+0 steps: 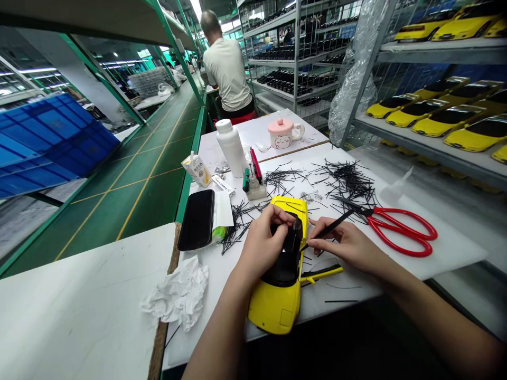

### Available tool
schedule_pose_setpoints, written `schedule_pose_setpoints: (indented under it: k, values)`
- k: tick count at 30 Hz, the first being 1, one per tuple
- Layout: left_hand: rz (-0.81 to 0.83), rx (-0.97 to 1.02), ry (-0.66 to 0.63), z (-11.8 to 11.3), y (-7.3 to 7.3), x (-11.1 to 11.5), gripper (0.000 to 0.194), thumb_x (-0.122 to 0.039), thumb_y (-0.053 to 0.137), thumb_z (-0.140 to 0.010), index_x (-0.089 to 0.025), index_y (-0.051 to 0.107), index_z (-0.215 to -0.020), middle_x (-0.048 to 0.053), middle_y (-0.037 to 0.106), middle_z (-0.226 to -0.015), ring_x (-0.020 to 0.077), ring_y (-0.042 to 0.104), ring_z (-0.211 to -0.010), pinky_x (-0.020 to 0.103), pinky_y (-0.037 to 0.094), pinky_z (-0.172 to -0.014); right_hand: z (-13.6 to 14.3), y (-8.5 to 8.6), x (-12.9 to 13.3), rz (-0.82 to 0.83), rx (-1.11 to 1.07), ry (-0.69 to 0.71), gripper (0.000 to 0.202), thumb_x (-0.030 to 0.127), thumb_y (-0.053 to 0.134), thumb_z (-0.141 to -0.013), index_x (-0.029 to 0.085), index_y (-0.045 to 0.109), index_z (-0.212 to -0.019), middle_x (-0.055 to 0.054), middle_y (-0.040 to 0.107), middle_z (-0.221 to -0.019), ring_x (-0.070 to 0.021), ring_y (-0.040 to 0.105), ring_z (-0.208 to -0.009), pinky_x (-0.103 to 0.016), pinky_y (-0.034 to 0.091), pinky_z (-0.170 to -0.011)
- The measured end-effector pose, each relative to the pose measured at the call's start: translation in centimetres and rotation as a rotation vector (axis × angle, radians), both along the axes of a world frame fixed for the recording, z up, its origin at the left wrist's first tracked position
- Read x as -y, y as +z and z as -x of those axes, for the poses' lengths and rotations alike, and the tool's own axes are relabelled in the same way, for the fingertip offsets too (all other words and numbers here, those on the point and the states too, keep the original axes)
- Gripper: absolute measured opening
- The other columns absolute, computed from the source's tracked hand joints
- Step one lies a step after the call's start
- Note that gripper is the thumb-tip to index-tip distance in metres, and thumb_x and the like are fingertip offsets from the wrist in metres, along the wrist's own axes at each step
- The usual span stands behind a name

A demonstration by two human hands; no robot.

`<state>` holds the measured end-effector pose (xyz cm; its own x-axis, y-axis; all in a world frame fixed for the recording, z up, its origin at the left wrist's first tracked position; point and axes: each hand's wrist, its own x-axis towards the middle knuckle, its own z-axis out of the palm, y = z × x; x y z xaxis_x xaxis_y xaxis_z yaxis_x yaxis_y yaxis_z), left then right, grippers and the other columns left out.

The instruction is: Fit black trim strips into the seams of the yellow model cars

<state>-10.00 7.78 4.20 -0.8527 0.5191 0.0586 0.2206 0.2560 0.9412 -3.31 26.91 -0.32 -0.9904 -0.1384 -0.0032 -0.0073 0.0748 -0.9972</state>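
Observation:
A yellow model car [275, 309] with black windows lies lengthwise before me, a door [325, 274] swung out on its right side. My left hand [267, 237] rests over the roof and holds the car, its thumb and fingers closed near the glass; what is under the fingertips is hidden. In my right hand [343, 243] are slim black tweezers [330, 228], gripped like a pen, their tip at the car's open door side. Red-handled scissors [422, 227] lie just beyond that hand. Thin black strips [350, 179] are scattered over the white worktop [447, 253].
A phone [197, 219], crumpled paper [180, 295], a small drink carton [197, 170], a white bottle [231, 148], a tool holder [256, 191] and a pink-lidded mug [281, 134] surround the work. Green conveyor [138, 184] left, shelves of yellow cars [423, 113] right; a person [227, 68] sits ahead.

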Motion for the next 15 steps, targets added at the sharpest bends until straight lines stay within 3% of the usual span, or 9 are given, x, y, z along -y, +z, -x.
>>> schedule_pose_setpoints:
  k: [15]
  values:
    - [0.019, -0.003, -0.005, -0.05, 0.19, -0.04, 0.014, -0.007, 0.048, -0.084, -0.021, 0.047, -0.082, 0.002, 0.068, -0.096, 0.0160, 0.065, -0.094, 0.028, 0.047, -0.085, 0.06, 0.35, 0.07, -0.109, -0.029, 0.029, 0.023, 0.042, 0.069, -0.086, 0.019, 0.064, -0.084, -0.001, 0.065, -0.076, -0.0174, 0.063, -0.077, -0.029, 0.051, -0.074]
